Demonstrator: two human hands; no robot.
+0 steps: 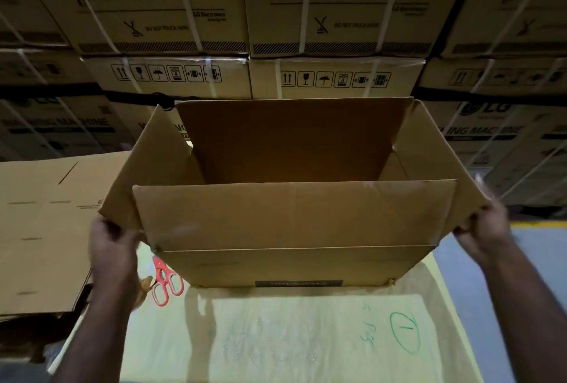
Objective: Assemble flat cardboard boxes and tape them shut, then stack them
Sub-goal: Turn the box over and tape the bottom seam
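On the cardboard box (291, 220), the black label (298, 283) is too blurred to read. The box hides the red scissors' (160, 269) blades. The flat cardboard sheets (40, 229) are cut off at the left edge.

Red scissors (160, 270) on pale table (276, 336), left side. Green scribble (405, 327) toward right. Strapped LG cartons (337, 14) stacked high behind.

Open box (294, 216) mouth faces me, flaps splayed. Red scissors (167, 281) lie just beside my left hand (113, 247); flat cardboard (46, 229) crowds the left, stacked cartons (171, 75) wall off the back (room on tabletop (276, 345) near me, floor (537, 247) right).
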